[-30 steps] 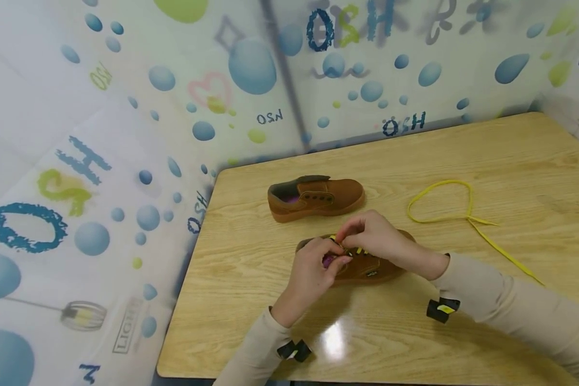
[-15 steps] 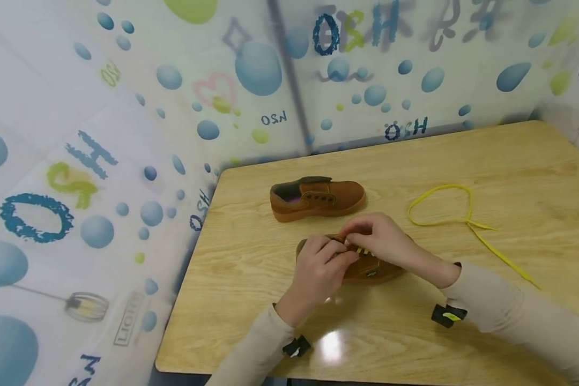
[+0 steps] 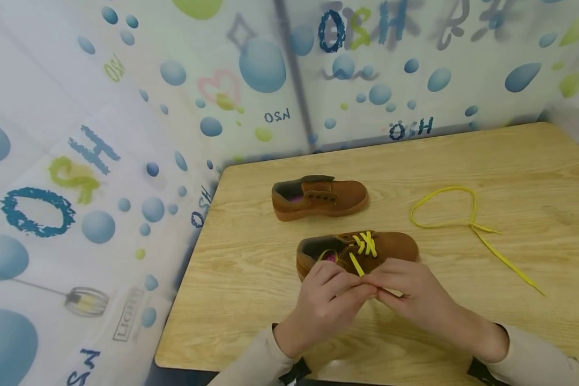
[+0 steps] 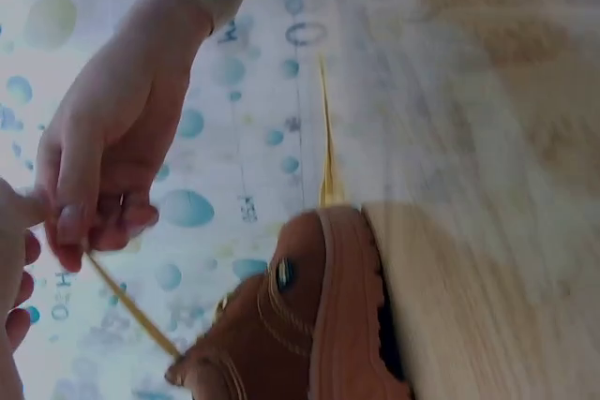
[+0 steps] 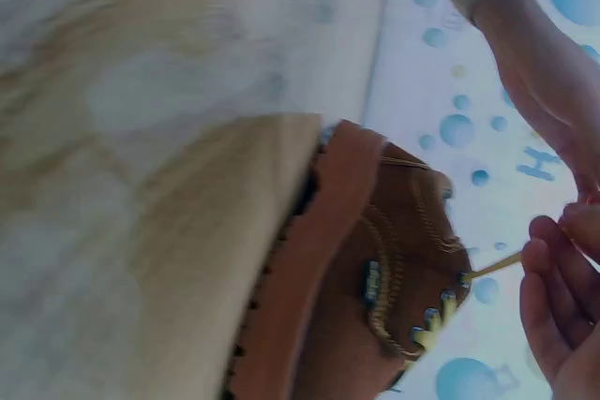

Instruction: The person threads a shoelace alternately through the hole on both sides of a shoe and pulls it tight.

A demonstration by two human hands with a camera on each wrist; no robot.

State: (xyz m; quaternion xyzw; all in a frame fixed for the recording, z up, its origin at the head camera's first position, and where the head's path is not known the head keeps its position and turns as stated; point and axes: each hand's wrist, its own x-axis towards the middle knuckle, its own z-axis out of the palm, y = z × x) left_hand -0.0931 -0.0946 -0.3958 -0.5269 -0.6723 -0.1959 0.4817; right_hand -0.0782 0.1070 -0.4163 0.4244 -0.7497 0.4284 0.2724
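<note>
A brown shoe stands on the table, toe to the right, with a yellow shoelace crossed through its front eyelets. One stretch of this lace runs taut from an eyelet on the near side toward the person. My left hand and right hand meet fingertip to fingertip and pinch it in front of the shoe. The fingers cover the lace's end. Both wrist views show the lace stretched between the shoe and the fingers.
Behind stands a second brown shoe without a lace in its eyelets. A loose yellow lace lies looped on the wooden table to the right. Patterned wall covering borders the table's back and left.
Both hands have come off the top of the shoe and moved toward the person, drawing the lace out through the eyelet. The crossed lacing is now uncovered.
</note>
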